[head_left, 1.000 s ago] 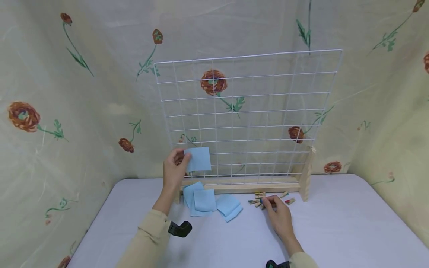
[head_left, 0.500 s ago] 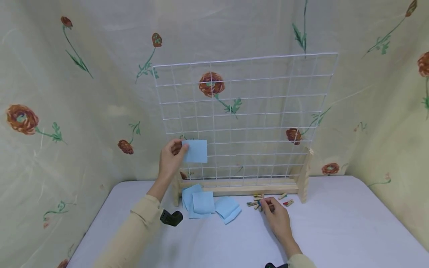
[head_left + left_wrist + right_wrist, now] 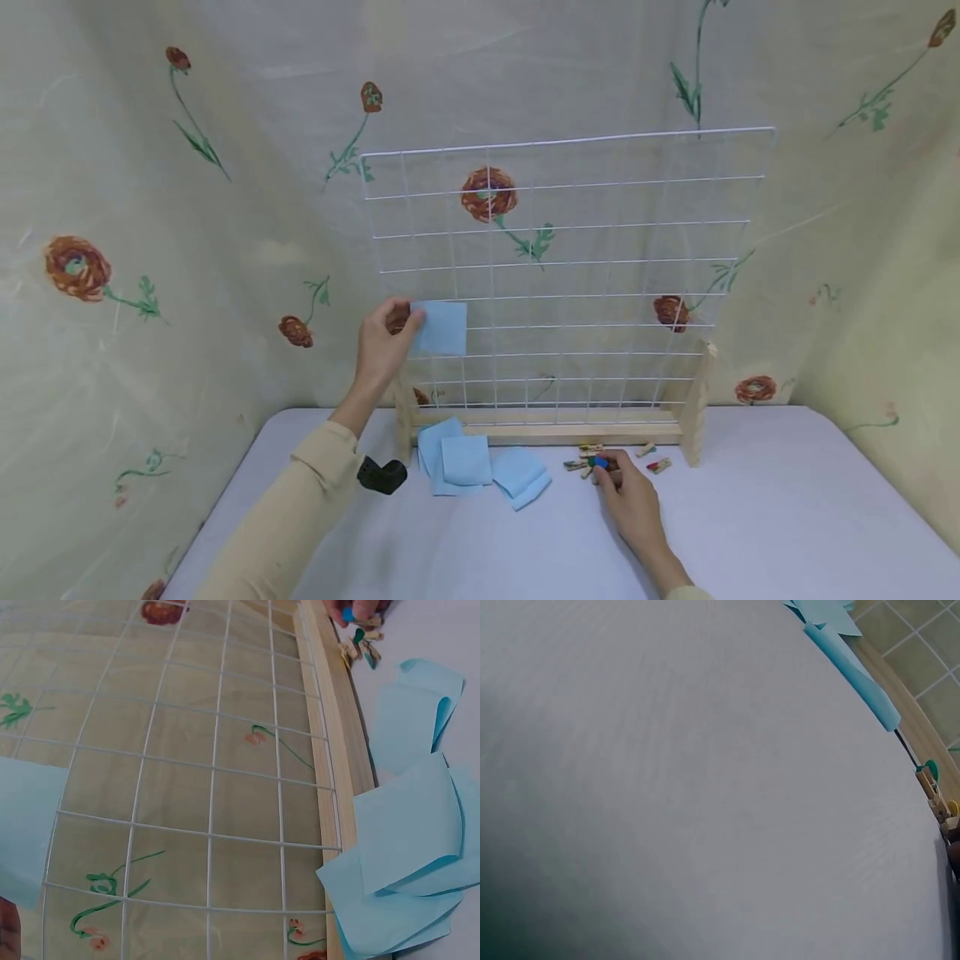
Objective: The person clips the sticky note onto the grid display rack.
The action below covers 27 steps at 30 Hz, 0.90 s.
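Note:
A square blue sheet of paper [image 3: 441, 329] is pinched at its left edge between the thumb and fingers of my left hand [image 3: 381, 343]. It is held up at the lower left of the white wire grid [image 3: 570, 296]; whether it touches the wires I cannot tell. In the left wrist view the same paper [image 3: 26, 825] shows at the left edge. On the table, my right hand [image 3: 633, 504] pinches a small wooden clothespin with a blue decoration [image 3: 598, 462]. Several other clothespins [image 3: 577, 465] lie beside its fingertips. The right wrist view barely shows this hand.
A wooden stand [image 3: 570, 433] with upright ends holds the grid on the white table [image 3: 510, 550]. More blue sheets [image 3: 467, 460] lie loosely overlapped before the stand's left half. Single clothespins [image 3: 660, 465] lie right of the pile. Flowered cloth [image 3: 300, 217] hangs behind.
My left hand has raised the blue paper higher along the grid. My right hand stays at the clothespins, where the blue decoration now shows more plainly. The head view has shifted slightly.

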Motion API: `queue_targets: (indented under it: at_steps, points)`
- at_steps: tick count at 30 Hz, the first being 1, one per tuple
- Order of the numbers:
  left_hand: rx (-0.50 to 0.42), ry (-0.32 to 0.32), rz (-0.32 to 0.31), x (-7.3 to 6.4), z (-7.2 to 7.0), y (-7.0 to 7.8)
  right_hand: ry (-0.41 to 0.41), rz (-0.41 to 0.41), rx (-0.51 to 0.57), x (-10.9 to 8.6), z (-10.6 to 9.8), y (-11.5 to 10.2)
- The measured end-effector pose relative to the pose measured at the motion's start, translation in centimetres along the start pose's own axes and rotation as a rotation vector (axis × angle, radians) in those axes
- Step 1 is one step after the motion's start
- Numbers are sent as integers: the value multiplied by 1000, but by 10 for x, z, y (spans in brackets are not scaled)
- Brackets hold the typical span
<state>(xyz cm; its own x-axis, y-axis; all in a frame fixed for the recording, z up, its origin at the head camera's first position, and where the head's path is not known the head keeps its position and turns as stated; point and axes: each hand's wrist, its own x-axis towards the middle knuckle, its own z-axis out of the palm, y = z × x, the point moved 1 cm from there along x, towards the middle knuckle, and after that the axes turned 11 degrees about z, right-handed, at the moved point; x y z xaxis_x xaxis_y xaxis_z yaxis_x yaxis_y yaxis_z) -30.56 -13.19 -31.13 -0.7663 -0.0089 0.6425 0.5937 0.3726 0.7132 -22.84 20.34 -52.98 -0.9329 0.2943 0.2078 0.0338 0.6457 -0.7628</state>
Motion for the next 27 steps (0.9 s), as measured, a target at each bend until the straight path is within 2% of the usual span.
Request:
queue_targets:
  at_steps: [6,11,15,20,26,27]
  points:
    - [46,-1,52,6,-1,4,-21,31,19,-2,0,0]
    - [45,24,99,15,-2,12,-43,69,48,-4,-2,-4]
    - [35,43,113,20,-2,18,-44,91,62,-4,-2,-6]
    - [38,44,100,22,-3,20,-41,98,68,-5,-2,-4]
    - [3,40,127,31,-4,27,-112,81,149,-7,-10,-1]
    - [-4,41,126,33,-5,33,-135,73,159,-8,-12,-2]
